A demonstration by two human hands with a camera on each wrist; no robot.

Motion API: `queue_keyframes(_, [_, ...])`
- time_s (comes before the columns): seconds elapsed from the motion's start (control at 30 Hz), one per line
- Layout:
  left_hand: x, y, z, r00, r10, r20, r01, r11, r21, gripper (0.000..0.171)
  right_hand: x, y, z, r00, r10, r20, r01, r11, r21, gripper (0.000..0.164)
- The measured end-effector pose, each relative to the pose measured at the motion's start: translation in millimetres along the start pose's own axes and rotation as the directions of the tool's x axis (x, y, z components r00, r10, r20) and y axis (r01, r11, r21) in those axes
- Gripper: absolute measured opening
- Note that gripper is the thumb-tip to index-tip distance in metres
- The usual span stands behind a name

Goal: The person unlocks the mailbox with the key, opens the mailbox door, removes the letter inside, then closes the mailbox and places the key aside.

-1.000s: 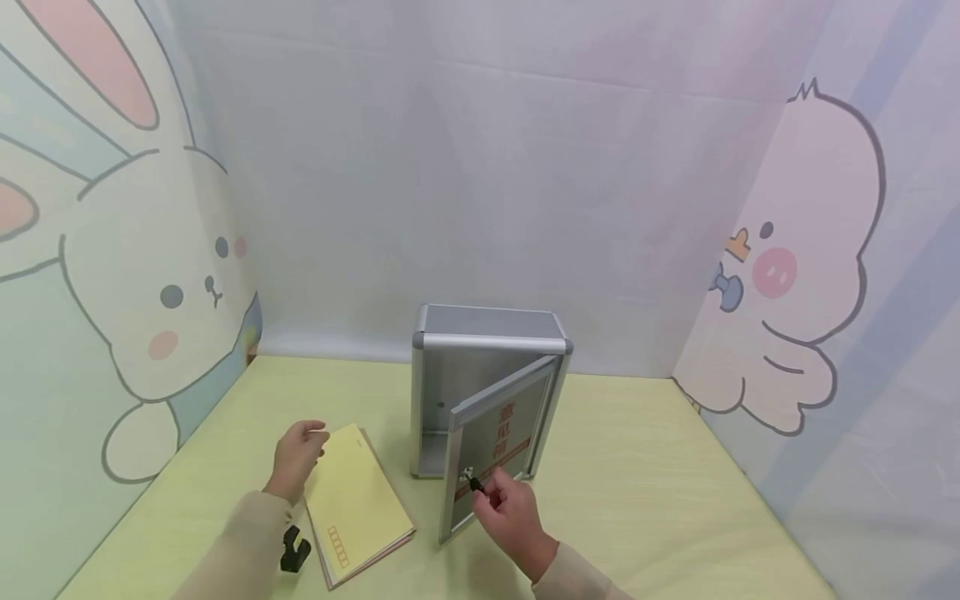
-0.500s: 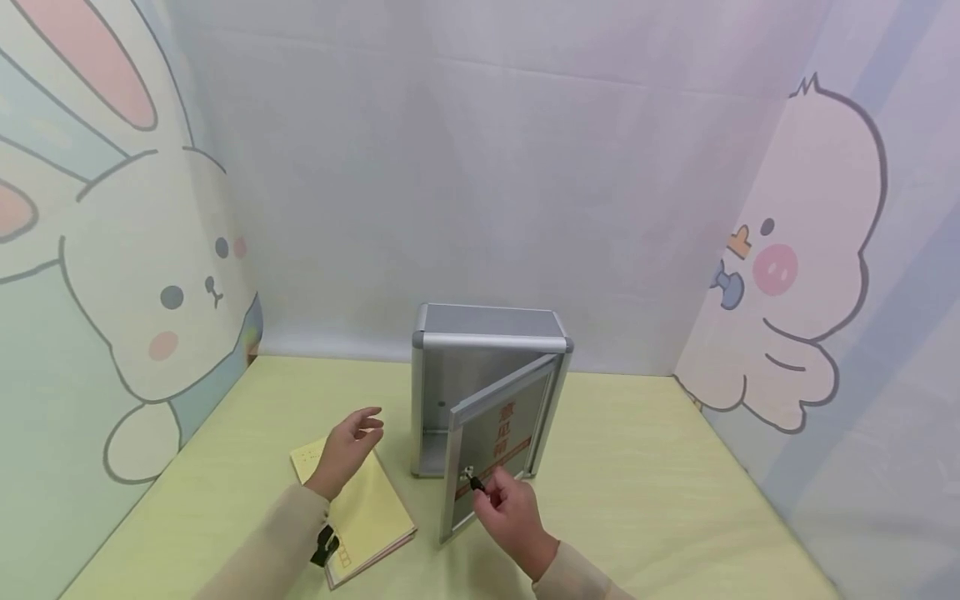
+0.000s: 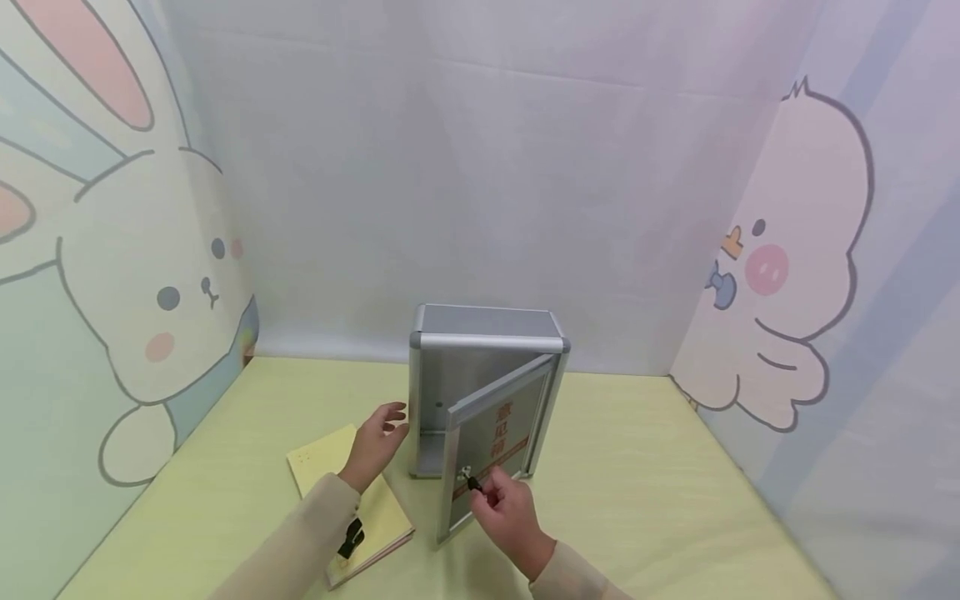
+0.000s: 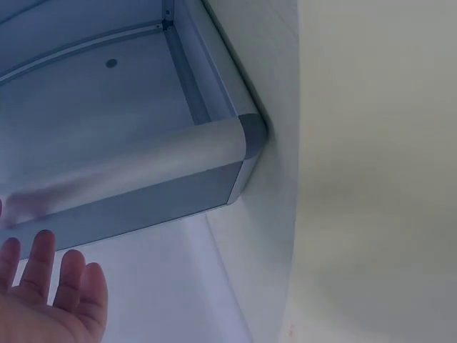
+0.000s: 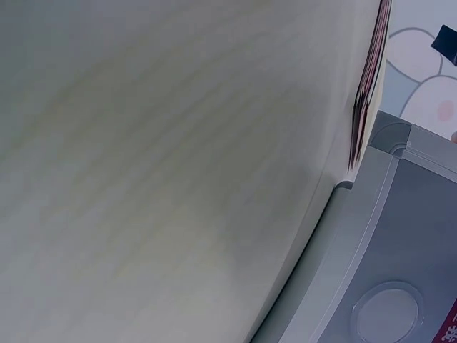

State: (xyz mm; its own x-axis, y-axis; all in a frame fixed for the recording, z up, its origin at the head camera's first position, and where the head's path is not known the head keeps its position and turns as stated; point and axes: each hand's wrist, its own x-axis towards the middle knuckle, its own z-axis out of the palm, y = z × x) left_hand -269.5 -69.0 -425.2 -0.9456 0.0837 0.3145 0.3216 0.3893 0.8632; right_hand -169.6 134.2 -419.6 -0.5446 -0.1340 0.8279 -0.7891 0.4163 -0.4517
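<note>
1. Nearest us over the desk (image 3: 645,492), our right grip (image 3: 513,515) pinches a black-headed key (image 3: 474,483) at the lock (image 3: 465,472) of the swung-out door (image 3: 489,423).
2. Leftward, yellow envelopes (image 3: 386,515) lie partly hidden beneath our left sleeve (image 3: 300,533).
3. Just beside the grey box (image 3: 486,322), our left grip (image 3: 377,443) is released.
4. That box stands upright on the desk.

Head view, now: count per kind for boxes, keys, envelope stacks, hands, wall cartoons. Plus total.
Box: 1
Key: 1
Envelope stack: 1 (envelopes in it not countable)
Hands: 2 (left hand, right hand)
Wall cartoons: 2 (rabbit, chick)
Total: 7
</note>
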Motion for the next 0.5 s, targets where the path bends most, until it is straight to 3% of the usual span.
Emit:
queue_keyframes(0.27, [1.4, 2.8, 6.7, 1.0, -0.003, -0.027, 0.003, 1.0, -0.002, 0.031, 0, 3, 5, 1.0, 0.005, -0.005, -0.005, 1.0, -0.011, 0.027])
queue_keyframes(0.5, [-0.5, 3.1, 10.1, 0.999, -0.009, -0.046, 0.009, 1.0, -0.008, 0.027, -9, 27, 15, 1.0, 0.019, 0.007, -0.019, 1.0, -0.009, 0.027])
